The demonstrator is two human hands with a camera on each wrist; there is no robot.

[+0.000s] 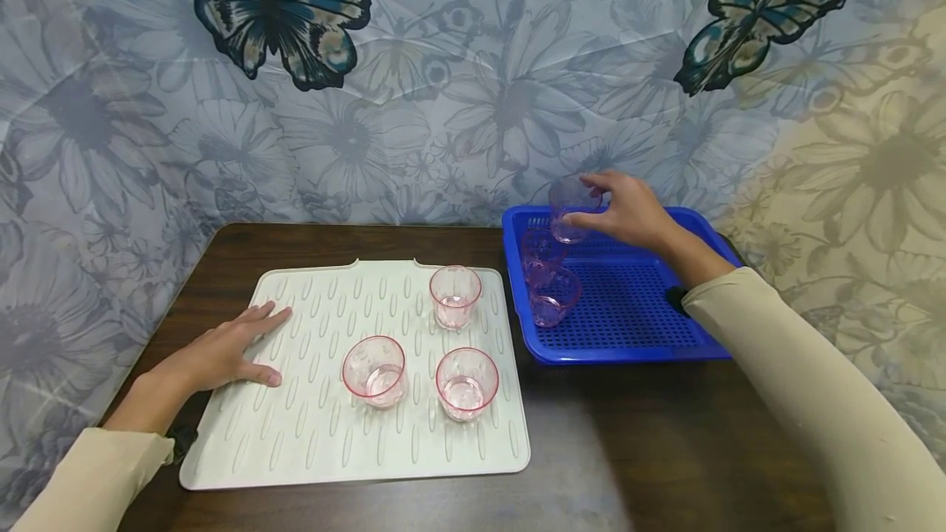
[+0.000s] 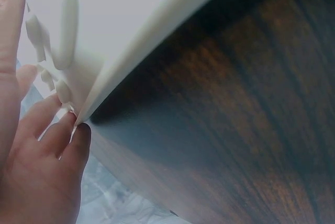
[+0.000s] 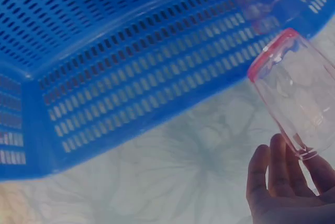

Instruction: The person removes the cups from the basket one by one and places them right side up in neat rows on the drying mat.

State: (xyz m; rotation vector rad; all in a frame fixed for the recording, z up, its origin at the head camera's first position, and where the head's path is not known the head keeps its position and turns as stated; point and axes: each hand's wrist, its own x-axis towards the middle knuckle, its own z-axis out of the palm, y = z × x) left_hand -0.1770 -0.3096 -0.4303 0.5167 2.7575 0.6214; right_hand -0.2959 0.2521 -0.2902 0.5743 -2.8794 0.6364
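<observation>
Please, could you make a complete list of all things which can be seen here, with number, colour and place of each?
Mat: 1, white, on the table's left part
Table: 1, dark brown, under the mat
Basket: 1, blue, right of the mat
Mat glasses: 3, clear with pink rims, mat's middle and right
Basket glasses: 2, clear pinkish, basket's left side
Held glass: 1, clear with pink rim, near the basket's back rim
Backdrop: 1, grey-blue floral, yellowish at right, behind the table
Large butterflies: 3, teal and black, on the backdrop
Sleeves: 2, cream, on both arms
Left hand: 1, bare, at the mat's left edge
Right hand: 1, bare, holding that glass
</observation>
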